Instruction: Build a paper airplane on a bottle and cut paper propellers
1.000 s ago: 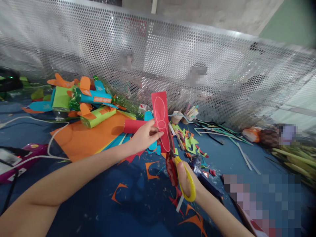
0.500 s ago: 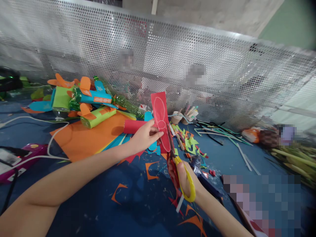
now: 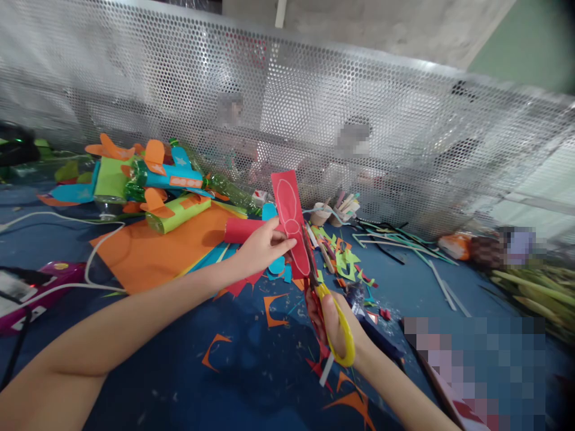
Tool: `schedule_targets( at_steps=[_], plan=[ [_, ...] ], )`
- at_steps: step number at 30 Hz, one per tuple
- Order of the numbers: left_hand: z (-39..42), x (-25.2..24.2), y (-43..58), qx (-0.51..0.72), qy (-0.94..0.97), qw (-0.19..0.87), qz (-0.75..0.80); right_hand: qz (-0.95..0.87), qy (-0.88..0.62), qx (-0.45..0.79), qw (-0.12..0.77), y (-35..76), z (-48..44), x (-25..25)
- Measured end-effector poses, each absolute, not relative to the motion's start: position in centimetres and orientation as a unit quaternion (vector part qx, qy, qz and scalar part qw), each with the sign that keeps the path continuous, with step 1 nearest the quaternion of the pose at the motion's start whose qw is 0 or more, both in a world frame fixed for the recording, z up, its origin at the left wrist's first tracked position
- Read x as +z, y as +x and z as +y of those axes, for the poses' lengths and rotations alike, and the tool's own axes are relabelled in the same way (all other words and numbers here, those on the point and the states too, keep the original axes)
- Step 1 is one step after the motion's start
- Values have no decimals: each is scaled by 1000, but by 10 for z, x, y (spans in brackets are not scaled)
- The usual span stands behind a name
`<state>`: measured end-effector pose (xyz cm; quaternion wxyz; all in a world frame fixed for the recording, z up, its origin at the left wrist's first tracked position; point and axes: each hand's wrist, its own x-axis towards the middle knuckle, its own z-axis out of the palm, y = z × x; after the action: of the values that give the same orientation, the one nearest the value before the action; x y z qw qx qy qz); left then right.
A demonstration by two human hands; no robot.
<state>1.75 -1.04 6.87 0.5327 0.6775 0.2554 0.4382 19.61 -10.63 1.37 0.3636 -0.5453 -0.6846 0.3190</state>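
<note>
Red paper over littered tabletop, perforated screen

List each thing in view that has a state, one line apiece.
left hand, pinched on the left edge of the red paper strip
red paper strip, held upright off the table, white outline drawn on it
right hand, fingers through the handles of the scissors
scissors, blades at the strip's lower right edge; open or shut unclear
red paper roll, lying on its side
orange sheet, lying flat
paper cup, upright, holding sticks
</note>
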Motion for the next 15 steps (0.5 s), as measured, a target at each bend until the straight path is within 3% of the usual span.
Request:
schedule_targets(
  at_steps=[15],
  plan=[
    [2,64,14,462,700,452,304,-692,-553,307,348,197,-106,14]
  ],
)
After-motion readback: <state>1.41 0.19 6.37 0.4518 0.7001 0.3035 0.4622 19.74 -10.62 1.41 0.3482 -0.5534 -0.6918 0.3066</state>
